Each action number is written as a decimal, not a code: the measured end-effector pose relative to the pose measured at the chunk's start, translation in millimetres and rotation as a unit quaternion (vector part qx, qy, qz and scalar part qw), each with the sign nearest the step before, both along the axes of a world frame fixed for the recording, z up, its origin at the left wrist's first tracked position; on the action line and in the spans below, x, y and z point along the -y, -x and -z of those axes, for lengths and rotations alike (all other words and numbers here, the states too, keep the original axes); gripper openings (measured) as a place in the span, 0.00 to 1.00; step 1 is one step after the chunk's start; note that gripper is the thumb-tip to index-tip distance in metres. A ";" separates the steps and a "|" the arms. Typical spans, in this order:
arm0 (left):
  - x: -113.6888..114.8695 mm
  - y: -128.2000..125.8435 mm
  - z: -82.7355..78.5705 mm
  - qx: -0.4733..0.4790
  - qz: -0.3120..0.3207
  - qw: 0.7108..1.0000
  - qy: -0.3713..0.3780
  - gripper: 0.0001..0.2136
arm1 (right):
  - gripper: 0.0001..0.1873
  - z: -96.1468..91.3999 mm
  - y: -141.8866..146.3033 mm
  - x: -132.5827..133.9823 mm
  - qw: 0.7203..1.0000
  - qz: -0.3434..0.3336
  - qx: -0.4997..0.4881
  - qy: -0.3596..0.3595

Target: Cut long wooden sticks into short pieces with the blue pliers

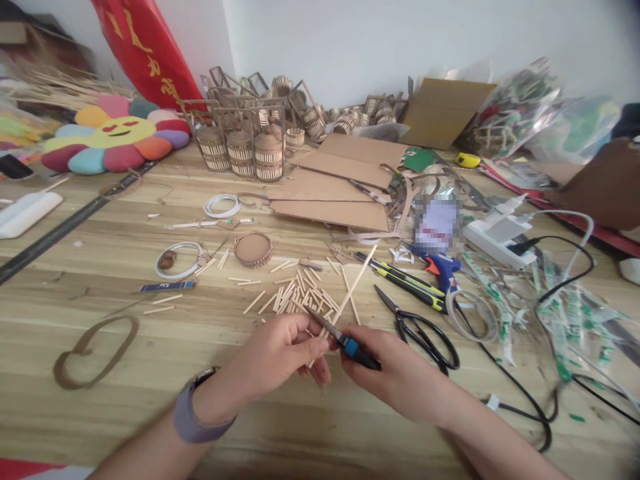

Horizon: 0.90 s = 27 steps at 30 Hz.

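My left hand [285,350], with a watch on its wrist, pinches a thin wooden stick [357,283] that slants up and to the right. In my right hand [385,363] is a hand file [334,330], judging by its flat grey blade and black-and-blue handle. The blade crosses the stick close to my left fingertips; whether it touches is hard to tell. Just beyond lies a loose pile of short cut sticks [303,290]. Behind the pile sits a round brown disc with a beaded rim [253,249].
Black scissors [425,337], a yellow-black cutter [410,283], a blue glue gun [445,267] and a tape roll [471,317] lie at right, near cables and a power strip [500,240]. Cardboard sheets [330,200] and small woven baskets [240,150] stand farther back.
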<state>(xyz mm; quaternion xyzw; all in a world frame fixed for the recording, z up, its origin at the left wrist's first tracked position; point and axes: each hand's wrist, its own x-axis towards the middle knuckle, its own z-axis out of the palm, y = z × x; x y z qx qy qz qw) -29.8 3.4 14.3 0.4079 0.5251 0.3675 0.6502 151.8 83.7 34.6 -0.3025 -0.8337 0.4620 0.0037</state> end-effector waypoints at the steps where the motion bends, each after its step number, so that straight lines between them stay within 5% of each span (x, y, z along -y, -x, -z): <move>1: 0.0 0.2 0.3 -0.001 0.000 1.000 -0.005 0.12 | 0.08 -0.2 -0.3 -1.6 1.000 -0.001 -0.001 0.010; 10: -0.2 -2.0 -4.2 0.016 0.003 1.000 -0.010 0.14 | 0.05 -0.3 -5.5 -9.5 0.993 -0.026 -0.012 0.116; 27: 1.0 -2.9 -5.8 -0.004 0.006 1.000 -0.023 0.14 | 0.09 -4.4 3.0 0.7 1.000 0.003 0.002 -0.005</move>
